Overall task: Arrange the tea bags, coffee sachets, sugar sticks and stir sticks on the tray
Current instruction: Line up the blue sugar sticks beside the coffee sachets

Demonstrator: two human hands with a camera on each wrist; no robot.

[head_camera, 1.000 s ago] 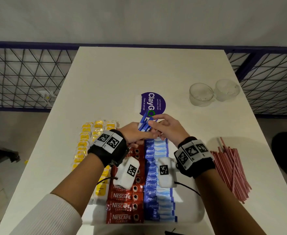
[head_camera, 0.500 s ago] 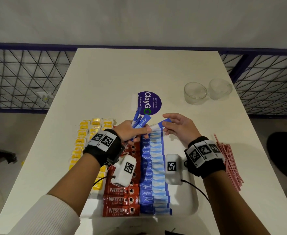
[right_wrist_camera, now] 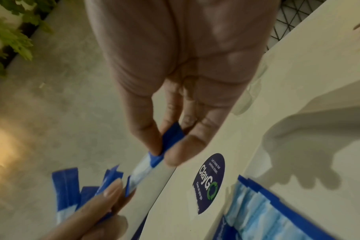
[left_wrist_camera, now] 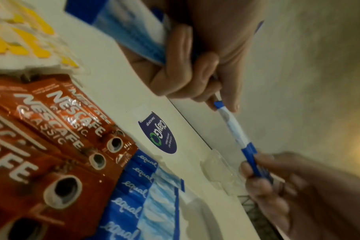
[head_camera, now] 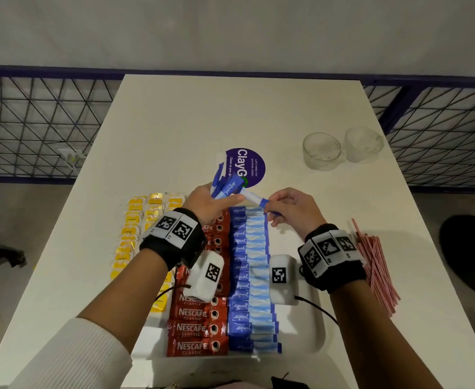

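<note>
My left hand (head_camera: 216, 204) grips a fanned bunch of blue sugar sticks (head_camera: 225, 183) above the far end of the white tray (head_camera: 312, 332). My right hand (head_camera: 275, 209) pinches the blue end of one sugar stick (head_camera: 254, 199) whose other end still lies under my left thumb (left_wrist_camera: 230, 104). In the right wrist view finger and thumb clamp that sugar stick (right_wrist_camera: 170, 139). On the tray lie a column of blue sugar sticks (head_camera: 249, 279), red coffee sachets (head_camera: 197, 329) and yellow tea bags (head_camera: 138, 223). Red stir sticks (head_camera: 376, 265) lie on the table right of the tray.
Two clear glass cups (head_camera: 322, 150) stand at the far right of the white table (head_camera: 174, 113). A round purple sticker (head_camera: 251, 167) sits just beyond the hands. Wire mesh railings (head_camera: 34, 122) flank the table on both sides.
The hands have drawn apart: my right hand has pulled one sugar stick sideways out of the bunch in my left hand, which has stayed over the tray's far end.
</note>
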